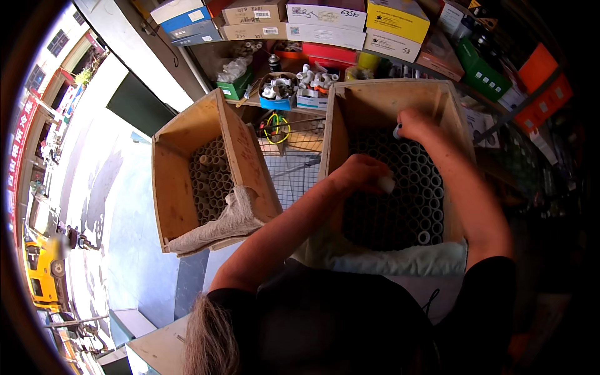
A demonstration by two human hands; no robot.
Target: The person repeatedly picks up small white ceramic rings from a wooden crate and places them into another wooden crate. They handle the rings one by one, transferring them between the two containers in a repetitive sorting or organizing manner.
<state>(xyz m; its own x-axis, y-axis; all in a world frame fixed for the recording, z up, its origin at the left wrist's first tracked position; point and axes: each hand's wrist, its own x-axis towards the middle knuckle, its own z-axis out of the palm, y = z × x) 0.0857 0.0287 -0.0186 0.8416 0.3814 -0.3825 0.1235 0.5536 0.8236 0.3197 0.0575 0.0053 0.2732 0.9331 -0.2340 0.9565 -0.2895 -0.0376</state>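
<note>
Both my hands reach into the right wooden box (431,97), whose bottom is packed with upright, round, open-ended pale tubes (427,201). My left hand (361,170) is over the box's middle, its fingers closed on a short whitish tube (386,184). Closer to the far wall, my right hand (414,124) pinches a small pale tube (397,130) just above the packed ones. One brighter tube (424,237) stands near the box's front right corner. Shadow darkens the left part of the packed tubes.
To the left stands a second wooden box (172,194) with similar tubes and a rough cloth (219,226) over its near edge. Pale green cloth (406,259) pads my box's front. Behind, a shelf carries cartons (325,15) and a blue bin of white fittings (276,100).
</note>
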